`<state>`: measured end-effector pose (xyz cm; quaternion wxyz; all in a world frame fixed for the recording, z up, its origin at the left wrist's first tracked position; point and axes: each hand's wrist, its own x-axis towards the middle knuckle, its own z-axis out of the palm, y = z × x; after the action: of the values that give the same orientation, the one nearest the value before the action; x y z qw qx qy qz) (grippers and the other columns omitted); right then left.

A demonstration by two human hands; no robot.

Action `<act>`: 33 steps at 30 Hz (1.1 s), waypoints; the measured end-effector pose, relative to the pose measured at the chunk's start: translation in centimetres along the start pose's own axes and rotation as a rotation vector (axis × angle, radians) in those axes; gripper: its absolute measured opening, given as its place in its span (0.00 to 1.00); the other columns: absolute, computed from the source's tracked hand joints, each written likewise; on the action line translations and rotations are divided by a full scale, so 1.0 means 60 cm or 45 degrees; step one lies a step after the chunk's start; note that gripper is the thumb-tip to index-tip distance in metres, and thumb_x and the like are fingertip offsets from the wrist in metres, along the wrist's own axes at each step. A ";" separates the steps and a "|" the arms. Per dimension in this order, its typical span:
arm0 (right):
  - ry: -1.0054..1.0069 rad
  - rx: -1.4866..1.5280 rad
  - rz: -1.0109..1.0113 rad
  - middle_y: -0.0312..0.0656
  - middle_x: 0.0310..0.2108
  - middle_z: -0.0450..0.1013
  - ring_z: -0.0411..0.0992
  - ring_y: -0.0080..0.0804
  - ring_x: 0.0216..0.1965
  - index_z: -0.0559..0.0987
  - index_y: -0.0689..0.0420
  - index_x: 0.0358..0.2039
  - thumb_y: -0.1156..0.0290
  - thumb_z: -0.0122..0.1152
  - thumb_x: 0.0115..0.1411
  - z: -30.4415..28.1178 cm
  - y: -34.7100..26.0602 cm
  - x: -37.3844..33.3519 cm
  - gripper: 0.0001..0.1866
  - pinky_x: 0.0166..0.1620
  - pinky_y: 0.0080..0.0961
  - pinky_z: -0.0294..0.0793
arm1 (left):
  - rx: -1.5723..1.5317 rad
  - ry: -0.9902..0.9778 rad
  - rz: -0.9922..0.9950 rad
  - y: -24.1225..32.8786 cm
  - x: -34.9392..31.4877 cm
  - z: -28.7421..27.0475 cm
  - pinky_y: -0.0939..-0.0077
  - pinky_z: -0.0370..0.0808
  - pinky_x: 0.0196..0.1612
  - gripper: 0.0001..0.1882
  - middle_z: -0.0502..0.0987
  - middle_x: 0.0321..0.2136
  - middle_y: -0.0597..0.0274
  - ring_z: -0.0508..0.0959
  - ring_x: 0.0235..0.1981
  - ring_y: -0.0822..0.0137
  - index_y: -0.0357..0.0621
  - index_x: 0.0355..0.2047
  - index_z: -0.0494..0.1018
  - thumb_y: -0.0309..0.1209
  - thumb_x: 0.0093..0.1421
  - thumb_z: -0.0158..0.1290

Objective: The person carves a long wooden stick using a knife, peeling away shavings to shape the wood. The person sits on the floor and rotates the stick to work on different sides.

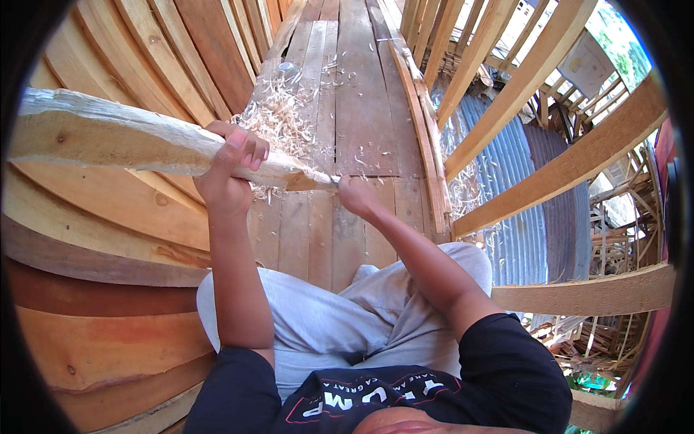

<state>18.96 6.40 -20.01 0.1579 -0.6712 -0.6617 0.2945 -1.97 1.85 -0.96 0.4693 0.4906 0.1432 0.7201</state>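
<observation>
A long pale wooden pole (123, 137) slants across in front of me from the far left, its narrower end over the floor between my knees and the shavings. My left hand (230, 163) is closed around it near that end, fingers over the top. Beyond this grip the wood has a rough, cut patch (300, 179). At the tip my right hand (354, 195) is closed in a fist, with a small dark blade-like tool (335, 179) just showing between it and the wood. Most of that tool is hidden by the fingers.
Curled wood shavings (278, 123) lie heaped on the plank floor (369, 108), with a small shiny round object (288, 70) beyond them. Upright boards (137, 58) wall the left side. Wooden rails (564, 159) bound the right, above corrugated metal sheets (506, 195). My crossed legs (318, 304) are close below.
</observation>
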 end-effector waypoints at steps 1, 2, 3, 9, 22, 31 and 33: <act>-0.051 -0.005 -0.044 0.63 0.39 0.73 0.73 0.58 0.42 0.77 0.70 0.35 0.55 0.33 0.65 0.018 0.075 0.036 0.30 0.47 0.46 0.71 | 0.001 -0.066 -0.017 -0.005 0.002 0.007 0.72 0.64 0.28 0.07 0.61 0.15 0.66 0.63 0.19 0.72 0.44 0.25 0.64 0.29 0.57 0.50; -0.120 0.008 -0.120 0.65 0.42 0.72 0.72 0.59 0.45 0.77 0.70 0.37 0.56 0.33 0.64 0.016 0.068 0.042 0.29 0.49 0.47 0.70 | 0.040 -0.125 -0.022 -0.001 0.006 0.003 0.72 0.63 0.29 0.08 0.60 0.15 0.67 0.62 0.19 0.72 0.46 0.24 0.63 0.30 0.58 0.48; -0.167 -0.009 -0.145 0.65 0.42 0.72 0.71 0.60 0.45 0.77 0.71 0.37 0.57 0.34 0.64 0.018 0.061 0.041 0.28 0.49 0.47 0.69 | 0.079 -0.094 -0.016 0.000 0.005 0.006 0.72 0.63 0.28 0.08 0.60 0.15 0.67 0.62 0.19 0.72 0.45 0.24 0.62 0.29 0.58 0.48; -0.032 0.237 0.161 0.63 0.37 0.74 0.74 0.57 0.41 0.76 0.72 0.37 0.60 0.43 0.60 -0.008 -0.015 -0.004 0.24 0.45 0.46 0.71 | 0.044 -0.076 0.058 -0.005 0.000 0.011 0.74 0.65 0.26 0.05 0.64 0.15 0.63 0.64 0.17 0.71 0.42 0.25 0.64 0.26 0.56 0.49; -0.329 0.088 0.085 0.59 0.35 0.72 0.72 0.53 0.36 0.76 0.68 0.36 0.67 0.41 0.59 -0.032 0.017 0.011 0.18 0.40 0.45 0.70 | 0.038 -0.184 0.039 0.003 0.009 -0.013 0.74 0.63 0.27 0.07 0.60 0.15 0.66 0.61 0.17 0.72 0.45 0.24 0.61 0.29 0.57 0.46; -0.411 -0.052 0.200 0.58 0.45 0.73 0.72 0.54 0.47 0.77 0.63 0.43 0.64 0.42 0.61 0.003 0.073 0.032 0.20 0.50 0.43 0.70 | 0.011 -0.188 0.065 0.008 0.010 -0.035 0.72 0.65 0.27 0.07 0.62 0.15 0.65 0.63 0.17 0.71 0.45 0.25 0.62 0.29 0.57 0.48; -0.437 -0.380 -0.032 0.59 0.45 0.73 0.71 0.55 0.49 0.77 0.64 0.43 0.62 0.41 0.61 -0.007 0.053 0.052 0.22 0.52 0.45 0.69 | 0.017 -0.113 0.067 0.007 0.014 -0.041 0.72 0.66 0.28 0.08 0.62 0.15 0.65 0.64 0.18 0.71 0.45 0.25 0.62 0.30 0.58 0.49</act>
<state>21.59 9.32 -22.20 -0.0544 -0.6190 -0.7234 0.3010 -4.34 2.97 -1.39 0.4530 0.5288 0.1140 0.7086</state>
